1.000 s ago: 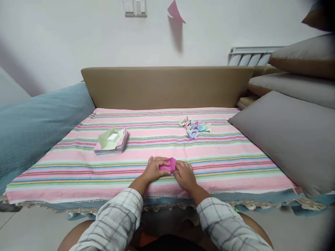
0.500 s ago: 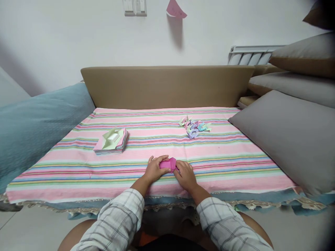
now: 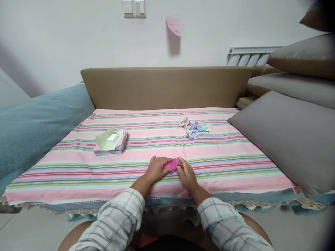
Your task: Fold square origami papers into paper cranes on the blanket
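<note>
A folded piece of bright pink paper (image 3: 172,164) lies on the striped cloth (image 3: 146,148) near its front edge. My left hand (image 3: 157,168) covers the paper's left part, with thumb and fingers closed on it. At the paper's right end, my right hand (image 3: 186,173) pinches the edge between thumb and fingers. Part of the paper is hidden beneath the left fingers. Beyond my right hand sits a small heap of folded paper pieces (image 3: 193,129) in pastel colours.
To the left stands a stack of coloured paper sheets (image 3: 111,141), a small white block (image 3: 112,137) on its curled green top sheet. Grey cushions (image 3: 288,136) border the right side, a blue-covered armrest (image 3: 44,122) the left. Behind rises a brown backrest (image 3: 167,89).
My left hand has slid slightly right over the pink paper, and my right fingers have shifted along its right end. The stack's green top sheet and the wall note have flapped.
</note>
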### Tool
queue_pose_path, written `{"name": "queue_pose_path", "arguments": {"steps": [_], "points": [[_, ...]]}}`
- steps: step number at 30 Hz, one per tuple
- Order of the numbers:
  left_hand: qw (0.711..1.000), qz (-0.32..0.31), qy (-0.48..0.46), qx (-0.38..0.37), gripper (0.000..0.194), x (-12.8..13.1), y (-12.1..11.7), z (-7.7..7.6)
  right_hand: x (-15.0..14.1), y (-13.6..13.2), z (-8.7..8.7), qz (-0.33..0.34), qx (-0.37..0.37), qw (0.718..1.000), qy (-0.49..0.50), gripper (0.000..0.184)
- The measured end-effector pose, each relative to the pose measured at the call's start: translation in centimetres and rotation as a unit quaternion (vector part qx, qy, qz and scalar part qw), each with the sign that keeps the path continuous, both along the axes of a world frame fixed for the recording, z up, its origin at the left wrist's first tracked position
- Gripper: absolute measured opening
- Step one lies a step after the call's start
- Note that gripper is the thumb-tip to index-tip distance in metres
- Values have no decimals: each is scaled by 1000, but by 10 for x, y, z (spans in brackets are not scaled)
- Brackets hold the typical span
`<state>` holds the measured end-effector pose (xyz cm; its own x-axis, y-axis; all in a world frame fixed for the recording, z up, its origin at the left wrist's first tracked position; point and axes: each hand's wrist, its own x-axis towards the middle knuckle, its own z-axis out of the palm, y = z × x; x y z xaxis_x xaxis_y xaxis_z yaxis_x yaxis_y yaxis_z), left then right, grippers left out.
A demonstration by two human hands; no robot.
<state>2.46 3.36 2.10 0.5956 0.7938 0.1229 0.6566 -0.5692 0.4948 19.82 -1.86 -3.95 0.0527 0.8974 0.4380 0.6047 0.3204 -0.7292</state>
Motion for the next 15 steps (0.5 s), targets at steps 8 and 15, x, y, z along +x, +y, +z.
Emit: {"name": "queue_pose_path", "arguments": {"steps": [8,15], "points": [[999,-23,42,16,48,10,-2,11,-2,0,1,-48,-13,999,23,46],[999,-1,-3,37,32,-5,-1,0,-1,0,3,-21,-12,999,38,37]]}}
